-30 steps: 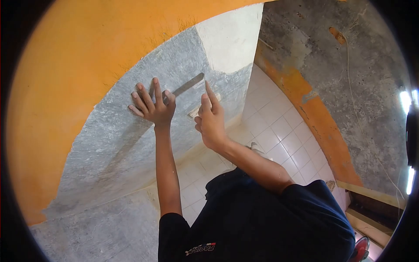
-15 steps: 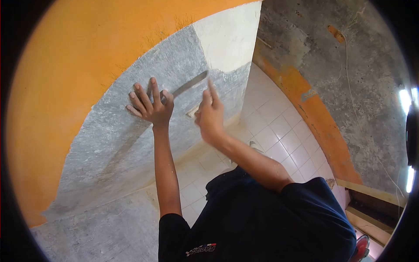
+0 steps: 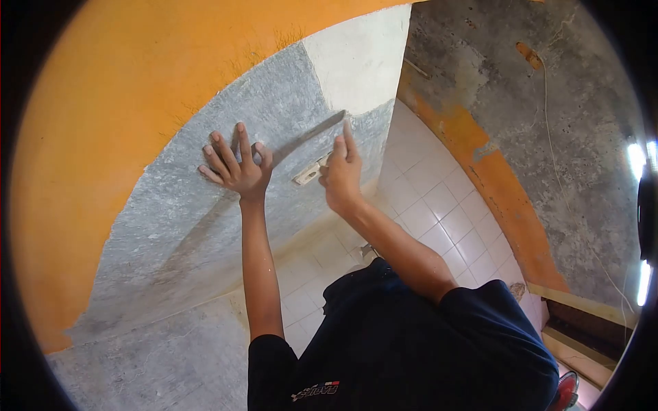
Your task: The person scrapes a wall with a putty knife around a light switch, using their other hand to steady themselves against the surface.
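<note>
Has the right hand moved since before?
Yes, the right hand has moved toward the picture's right: its pointing finger is further along the bottom edge of the white patch.

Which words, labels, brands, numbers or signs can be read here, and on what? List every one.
Black T-shirt: slanted capitals in the printed logo, perhaps beginning "FA"; the rest is too small and blurred to read.
Same logo: small marks above the capitals, unreadable.
Grey wall and pale wall plate: no readable lettering.

Dark short-sleeved shirt (image 3: 425, 342), small printed logo (image 3: 316, 391)
</note>
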A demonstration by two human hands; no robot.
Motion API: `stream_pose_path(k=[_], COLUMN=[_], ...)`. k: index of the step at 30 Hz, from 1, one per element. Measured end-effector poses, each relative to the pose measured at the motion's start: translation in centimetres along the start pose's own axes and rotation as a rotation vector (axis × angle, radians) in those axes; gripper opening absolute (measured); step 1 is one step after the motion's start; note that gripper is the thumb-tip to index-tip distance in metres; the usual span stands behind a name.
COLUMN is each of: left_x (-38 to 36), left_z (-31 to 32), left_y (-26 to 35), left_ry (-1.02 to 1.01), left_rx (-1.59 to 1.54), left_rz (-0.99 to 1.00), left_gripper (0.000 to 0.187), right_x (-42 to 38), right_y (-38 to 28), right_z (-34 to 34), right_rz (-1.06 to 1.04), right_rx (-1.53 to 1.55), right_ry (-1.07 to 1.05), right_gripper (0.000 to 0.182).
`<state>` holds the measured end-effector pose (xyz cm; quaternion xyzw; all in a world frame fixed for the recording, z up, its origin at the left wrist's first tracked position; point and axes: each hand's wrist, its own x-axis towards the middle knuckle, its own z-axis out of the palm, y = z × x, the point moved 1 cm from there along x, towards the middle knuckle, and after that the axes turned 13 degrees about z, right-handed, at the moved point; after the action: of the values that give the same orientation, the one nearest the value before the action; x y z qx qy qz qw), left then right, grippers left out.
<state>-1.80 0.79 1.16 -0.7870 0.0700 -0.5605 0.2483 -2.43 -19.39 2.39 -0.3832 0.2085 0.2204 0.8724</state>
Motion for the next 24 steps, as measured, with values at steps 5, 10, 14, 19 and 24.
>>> stream_pose_path(k=[5,10,14,19,24], left_x=[0.1,0.3,0.1,-0.2,-0.2], left_z=[0.1,0.1,-0.2,0.4,0.1], left_y=[0.0,0.1,-0.1,0.1,0.0], left_ry=[0.01,0.017,0.004,0.023,0.005], left_rx=[0.009,-0.01,-0.002,0.026,0.026], left_rz=[0.003,-0.008,0.009,-0.028,-0.016], left_gripper=[0.059,0.058,0.057,0.054,0.055], right_x=[0.4,-1.4,1.4,-2.3,0.6], right_y=[-0.9,0.2,-0.9,0.0,-0.4], right_z=[-0.4,0.2,-1.0,-0.2,-0.1], right_rz=[0.089,0.089,0.008,0.091,-0.008], right_rx=[-0.051,-0.083,-0.044,-0.158,-0.051], right_ry=[-0.051,-0.04,0.031,-0.126,0.049], right_gripper=[0.055,0.053,0.052,0.052,0.052])
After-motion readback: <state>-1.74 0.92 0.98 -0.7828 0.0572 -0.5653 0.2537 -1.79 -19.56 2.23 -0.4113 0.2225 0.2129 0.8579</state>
